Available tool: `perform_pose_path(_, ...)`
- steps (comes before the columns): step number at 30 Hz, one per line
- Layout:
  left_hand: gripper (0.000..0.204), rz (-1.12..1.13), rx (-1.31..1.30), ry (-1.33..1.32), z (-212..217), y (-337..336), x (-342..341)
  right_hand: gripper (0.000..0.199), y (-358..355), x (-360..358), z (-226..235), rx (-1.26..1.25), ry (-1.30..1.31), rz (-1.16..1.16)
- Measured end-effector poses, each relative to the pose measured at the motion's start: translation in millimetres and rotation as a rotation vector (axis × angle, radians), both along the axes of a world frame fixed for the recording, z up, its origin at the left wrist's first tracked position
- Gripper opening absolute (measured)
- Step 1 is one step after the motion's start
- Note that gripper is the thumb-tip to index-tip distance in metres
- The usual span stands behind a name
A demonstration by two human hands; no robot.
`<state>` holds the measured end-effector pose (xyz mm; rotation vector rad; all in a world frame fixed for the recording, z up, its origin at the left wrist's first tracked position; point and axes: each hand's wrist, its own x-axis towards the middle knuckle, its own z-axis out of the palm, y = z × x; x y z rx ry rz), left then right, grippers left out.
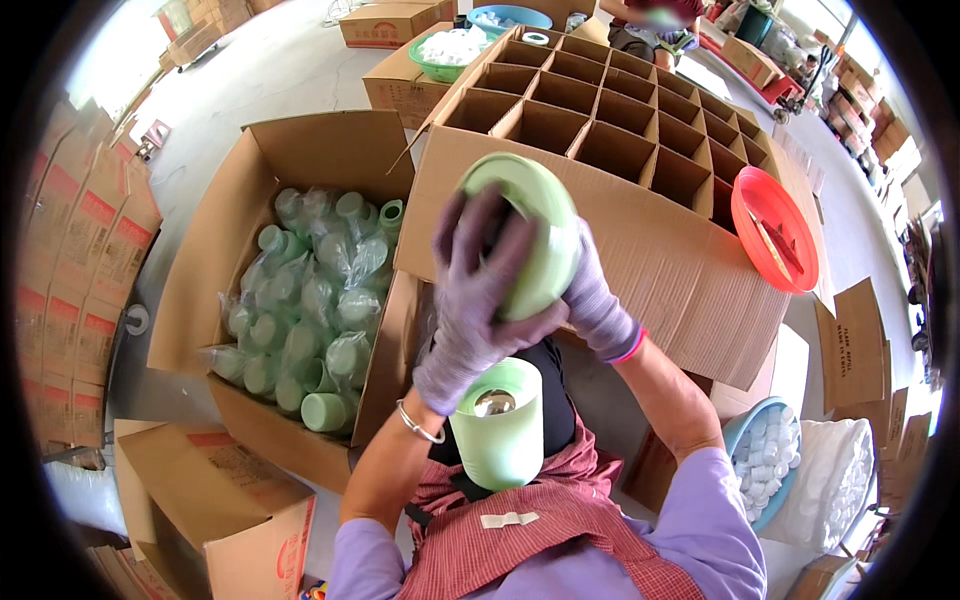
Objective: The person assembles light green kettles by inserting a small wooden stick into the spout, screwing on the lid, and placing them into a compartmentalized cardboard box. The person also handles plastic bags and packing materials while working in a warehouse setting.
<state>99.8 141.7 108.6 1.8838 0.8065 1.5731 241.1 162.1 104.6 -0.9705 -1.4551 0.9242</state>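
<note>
A pale green rounded plastic shell [545, 240] is raised in front of me, between my two gloved hands. My left hand [482, 285] grips it from the near left, fingers curled at its dark opening. On its right side, my right hand [597, 300] is closed against the shell, with most of the fingers hidden behind it. Below them, a pale green cylindrical container [497, 440] stands in my lap, open at the top, with something shiny and silvery inside.
At left, an open carton [200, 250] holds several green containers in clear plastic bags. Ahead stands a divided carton [600, 215] with a red basin [778, 270] at its right edge. A blue tub [735, 435] of white pieces sits at right. Another person [650, 35] sits far ahead.
</note>
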Motion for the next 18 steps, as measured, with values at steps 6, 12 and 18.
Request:
perform_pose_path(6,0.052,-0.145,-0.292,-0.174,-13.1,-15.6,-30.5,0.055,-7.9,29.0,6.2,-0.162,-0.159,0.347)
perform_pose_path(12,0.071,-0.600,-0.999,-0.559,3.6,-26.0,-40.7,0.059,-0.5,36.0,30.9,1.198,-1.295,0.037)
perform_pose_path(18,0.069,-0.634,-0.908,-0.681,17.0,-38.5,-27.2,0.073,-7.1,31.7,38.8,0.816,-1.101,0.013)
